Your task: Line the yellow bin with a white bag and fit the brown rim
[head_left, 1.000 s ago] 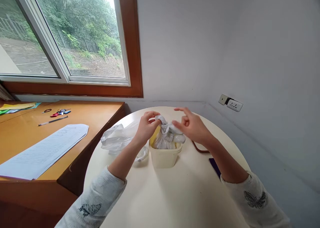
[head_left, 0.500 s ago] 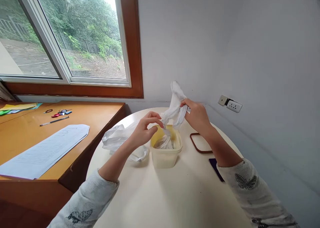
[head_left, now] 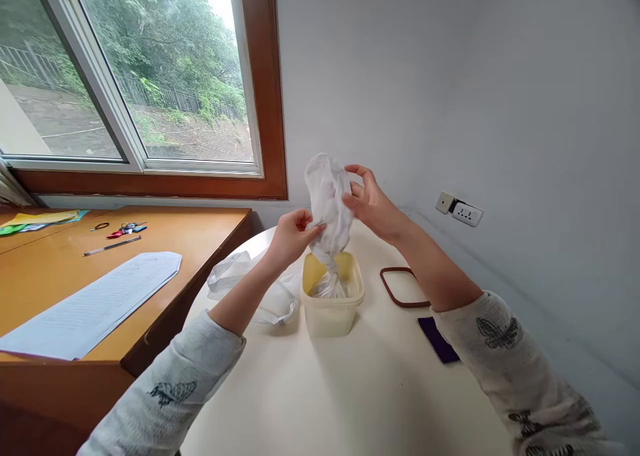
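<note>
A white plastic bag (head_left: 327,206) rises from a pale yellow plastic tub (head_left: 330,317) on the round table. Its neck is twisted just above the tub, and the loose top part is spread out above that. My left hand (head_left: 293,236) is closed, pinching the bag's lower left side between thumb and fingers. At the bag's right edge, my right hand (head_left: 373,203) has its thumb and bent fingers on the plastic, index finger raised. The lower part of the bag sits inside the tub; its contents cannot be made out.
Another crumpled clear bag (head_left: 280,303) lies left of the tub. To the right are a brown rounded-square ring (head_left: 404,304) and a dark purple flat piece (head_left: 439,341). The wooden desk (head_left: 210,233) at left holds papers (head_left: 100,303), a pen (head_left: 113,245) and scissors (head_left: 125,230).
The bag's top has gone from bunched and folded to spread upright, a little further left. My right hand moved up and left; my left hand now pinches higher on the bag.
</note>
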The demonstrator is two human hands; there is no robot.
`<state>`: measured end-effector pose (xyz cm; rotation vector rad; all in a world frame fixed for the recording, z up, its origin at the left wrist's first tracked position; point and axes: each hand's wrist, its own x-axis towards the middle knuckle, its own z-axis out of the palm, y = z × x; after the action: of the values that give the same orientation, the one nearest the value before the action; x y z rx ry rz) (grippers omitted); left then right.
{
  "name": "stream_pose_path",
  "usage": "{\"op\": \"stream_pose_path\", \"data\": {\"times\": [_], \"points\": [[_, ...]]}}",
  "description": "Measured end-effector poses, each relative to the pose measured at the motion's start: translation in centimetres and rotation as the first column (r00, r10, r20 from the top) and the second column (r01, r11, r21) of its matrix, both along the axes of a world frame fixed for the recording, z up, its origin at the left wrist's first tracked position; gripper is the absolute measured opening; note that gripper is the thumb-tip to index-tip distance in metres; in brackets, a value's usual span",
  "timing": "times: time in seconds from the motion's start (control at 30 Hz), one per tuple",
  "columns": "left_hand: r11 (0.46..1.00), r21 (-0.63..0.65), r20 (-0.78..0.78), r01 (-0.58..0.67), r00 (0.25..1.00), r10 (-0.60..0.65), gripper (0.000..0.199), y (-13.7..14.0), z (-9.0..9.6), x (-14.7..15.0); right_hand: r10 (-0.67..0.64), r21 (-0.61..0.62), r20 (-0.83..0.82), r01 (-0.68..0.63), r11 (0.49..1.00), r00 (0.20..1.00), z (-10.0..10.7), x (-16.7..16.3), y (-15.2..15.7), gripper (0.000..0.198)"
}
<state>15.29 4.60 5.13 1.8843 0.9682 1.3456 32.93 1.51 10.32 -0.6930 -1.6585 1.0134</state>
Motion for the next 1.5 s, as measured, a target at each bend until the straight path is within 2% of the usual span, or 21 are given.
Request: {"op": "stream_pose_path", "data": {"times": [0.07, 0.1, 0.17, 0.23, 0.33, 0.37, 0.43, 0.5, 0.57, 0.67, 0.77, 0.83, 0.9, 1.03, 1.1, 1.17, 1.23, 1.33, 1.4, 1.43, 1.5], "points": [[0.995, 0.079, -0.007, -0.068, 0.998, 0.069, 0.028, 0.0, 0.4, 0.2, -0.062, -0.029, 0.053, 0.063, 0.998, 0.997, -0.6, 0.2, 0.5, 0.076], [0.990, 0.108, -0.009, -0.087, 0.996, 0.088, 0.029, 0.0, 0.6, 0.3, -0.098, -0.032, 0.087, 0.101, 0.994, 0.991, -0.9, 0.3, 0.8, 0.074], [0.989, 0.130, -0.005, -0.072, 0.997, 0.073, 0.031, -0.3, 1.2, 0.3, -0.184, -0.011, 0.139, 0.187, 0.982, 0.973, -1.3, 0.7, 1.6, 0.049], [0.995, 0.097, -0.005, 0.021, 1.000, -0.020, 0.032, -0.7, 1.7, 0.2, -0.275, 0.024, 0.136, 0.274, 0.961, 0.952, -1.2, 1.2, 2.4, 0.020], [0.986, 0.009, 0.045, 0.168, 0.985, -0.169, 0.029, -0.8, 2.2, -0.4, -0.350, 0.051, 0.039, 0.348, 0.936, 0.936, -0.3, 2.2, 3.0, 0.004], [0.986, -0.007, 0.099, 0.167, 0.981, -0.166, 0.027, -0.7, 2.3, -0.7, -0.344, 0.055, 0.008, 0.343, 0.938, 0.939, 0.1, 2.5, 3.1, 0.002], [0.996, -0.016, 0.214, 0.090, 0.973, -0.085, 0.024, -0.4, 2.6, -1.2, -0.293, 0.058, -0.023, 0.294, 0.954, 0.956, 0.9, 2.8, 3.0, 0.003], [0.999, -0.032, 0.238, 0.035, 0.971, -0.026, 0.044, -0.1, 3.0, -1.5, -0.217, 0.053, -0.021, 0.218, 0.975, 0.976, 1.3, 2.7, 3.0, 0.005], [0.992, -0.070, 0.153, 0.109, 0.983, -0.097, 0.062, -0.1, 3.5, -1.6, -0.141, 0.050, 0.004, 0.141, 0.989, 0.990, 1.6, 2.4, 2.9, 0.005], [0.953, -0.106, 0.055, 0.284, 0.959, -0.279, 0.051, -0.2, 4.2, -1.5, -0.083, 0.068, 0.073, 0.078, 0.995, 0.994, 2.0, 2.1, 3.0, 0.005], [0.954, -0.051, 0.050, 0.296, 0.955, -0.294, 0.029, -0.2, 4.9, -2.1, -0.148, 0.126, 0.114, 0.133, 0.983, 0.982, 2.7, 2.6, 3.2, 0.002], [0.958, -0.055, 0.086, 0.282, 0.957, -0.277, 0.020, -0.1, 5.4, -3.0, -0.256, 0.190, 0.093, 0.235, 0.953, 0.962, 3.0, 3.4, 3.6, 0.001], [0.946, -0.129, 0.131, 0.297, 0.951, -0.281, 0.016, -0.2, 6.1, -3.9, -0.388, 0.239, 0.071, 0.362, 0.901, 0.919, 3.0, 4.3, 4.1, 0.002], [0.888, -0.343, 0.178, 0.307, 0.949, -0.259, 0.014, -1.0, 7.6, -4.4, -0.677, 0.269, 0.165, 0.627, 0.731, 0.718, 1.6, 5.3, 5.2, 0.026], [0.854, -0.425, 0.228, 0.300, 0.949, -0.219, 0.011, -1.2, 8.0, -4.0, -0.732, 0.271, 0.200, 0.681, 0.680, 0.652, 0.8, 5.2, 5.1, 0.036], [0.808, -0.490, 0.335, 0.327, 0.926, -0.172, 0.011, -1.3, 8.1, -3.5, -0.719, 0.238, 0.159, 0.680, 0.693, 0.676, 0.3, 4.7, 4.3, 0.034], [0.765, -0.508, 0.478, 0.397, 0.868, -0.133, 0.014, -1.3, 8.1, -2.9, -0.669, 0.188, 0.064, 0.649, 0.737, 0.740, 0.1, 3.6, 2.7, 0.029], [0.745, -0.438, 0.640, 0.503, 0.756, -0.134, 0.020, -1.8, 8.0, -2.0, -0.469, 0.099, 0.024, 0.465, 0.880, 0.883, -0.2, 1.5, -0.2, 0.032], [0.740, -0.393, 0.652, 0.547, 0.733, -0.195, 0.025, -2.5, 8.1, -1.3, -0.311, 0.044, 0.096, 0.308, 0.950, 0.946, -0.6, 0.0, -1.7, 0.042], [0.736, -0.376, 0.633, 0.564, 0.736, -0.240, 0.028, -3.0, 8.2, -1.0, -0.270, 0.030, 0.138, 0.268, 0.963, 0.953, -0.9, -0.7, -2.1, 0.048], [0.739, -0.342, 0.558, 0.581, 0.758, -0.338, 0.030, -3.9, 8.3, -0.5, -0.290, 0.047, 0.189, 0.287, 0.957, 0.938, -1.7, -1.5, -2.3, 0.054]]}}
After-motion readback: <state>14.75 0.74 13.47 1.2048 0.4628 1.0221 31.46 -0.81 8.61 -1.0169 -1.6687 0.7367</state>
